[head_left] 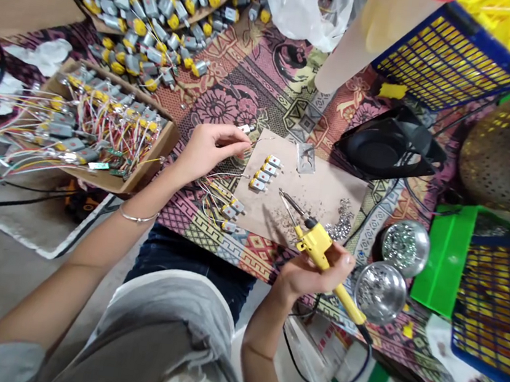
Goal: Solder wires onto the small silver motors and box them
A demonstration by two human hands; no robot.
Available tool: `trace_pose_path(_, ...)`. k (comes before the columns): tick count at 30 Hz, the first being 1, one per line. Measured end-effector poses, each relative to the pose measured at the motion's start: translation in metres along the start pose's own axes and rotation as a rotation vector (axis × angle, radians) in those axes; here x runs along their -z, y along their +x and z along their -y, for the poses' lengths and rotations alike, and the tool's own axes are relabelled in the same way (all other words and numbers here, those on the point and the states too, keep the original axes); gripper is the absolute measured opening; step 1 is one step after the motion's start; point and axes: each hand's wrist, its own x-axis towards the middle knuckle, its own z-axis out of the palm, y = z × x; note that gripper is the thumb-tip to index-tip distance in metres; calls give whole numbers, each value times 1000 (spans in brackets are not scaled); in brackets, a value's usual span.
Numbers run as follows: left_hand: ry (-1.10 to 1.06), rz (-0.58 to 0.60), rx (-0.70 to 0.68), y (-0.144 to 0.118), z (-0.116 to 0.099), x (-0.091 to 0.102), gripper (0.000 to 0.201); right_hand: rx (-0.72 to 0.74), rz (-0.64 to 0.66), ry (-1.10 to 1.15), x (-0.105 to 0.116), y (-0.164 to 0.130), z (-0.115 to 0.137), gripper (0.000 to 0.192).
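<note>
Your right hand (314,276) wraps a yellow soldering iron (316,244) at the brown board's (325,184) near edge, presumably clear of heat. A row of motors (261,177) sits on the board, seemingly for reach. Whether your left hand (211,148), at its left edge, pinches a white part (244,128), I cannot tell.

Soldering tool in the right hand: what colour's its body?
Soldering tool: yellow body. Best seen in the head view.

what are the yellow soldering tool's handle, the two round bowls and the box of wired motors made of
Handle: probably plastic, smooth and evenly yellow.
Round bowls: likely thin metal, perhaps stainless steel, silvery with bright reflections.
Box: seemingly cardboard, matte brown with thin walls.
</note>
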Motion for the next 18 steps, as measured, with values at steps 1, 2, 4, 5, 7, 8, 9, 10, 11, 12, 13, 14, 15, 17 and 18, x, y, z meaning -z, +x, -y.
trace_pose_path(1,-15,10,7,0,0,0,22,-1,0,0,0,0,0,33)
trace_pose_path(2,-21,18,2,-1,-1,-1,20,-1,1,0,0,0,0,33)
trace_pose_path(4,33,37,-43,-2,-4,-1,13,-3,3,1,0,-1,0,33)
trace_pose_path(5,91,50,-73,-3,-6,-1,12,-5,3,7,0,-1,0,33)
trace_pose_path(7,212,89,-124,-4,-10,0,17,-8,1,24,0,-1,-1,34)
trace_pose_path(8,254,113,-144,-5,-11,0,21,-7,1,29,0,-1,-2,34)
trace_pose_path(9,276,141,-160,-6,-12,1,23,-5,2,30,0,-1,-2,34)
trace_pose_path(10,283,169,-177,-6,-13,1,25,-1,4,26,0,0,-2,33)
trace_pose_path(11,285,196,-192,-6,-12,2,24,1,6,19,0,0,-3,33)
trace_pose_path(12,285,221,-204,-6,-11,2,23,1,9,12,0,0,-3,32)
trace_pose_path(13,285,242,-209,-6,-10,3,22,0,8,10,0,0,-3,32)
trace_pose_path(14,285,262,-211,-5,-8,3,21,1,7,13,0,0,-2,32)
trace_pose_path(15,288,281,-212,-5,-7,4,19,2,6,19,0,0,-2,32)
trace_pose_path(17,301,319,-216,-4,-4,5,16,7,7,29,-1,-1,-2,32)
trace_pose_path(18,312,336,-216,-3,-3,6,15,15,10,27,-1,-1,-2,32)
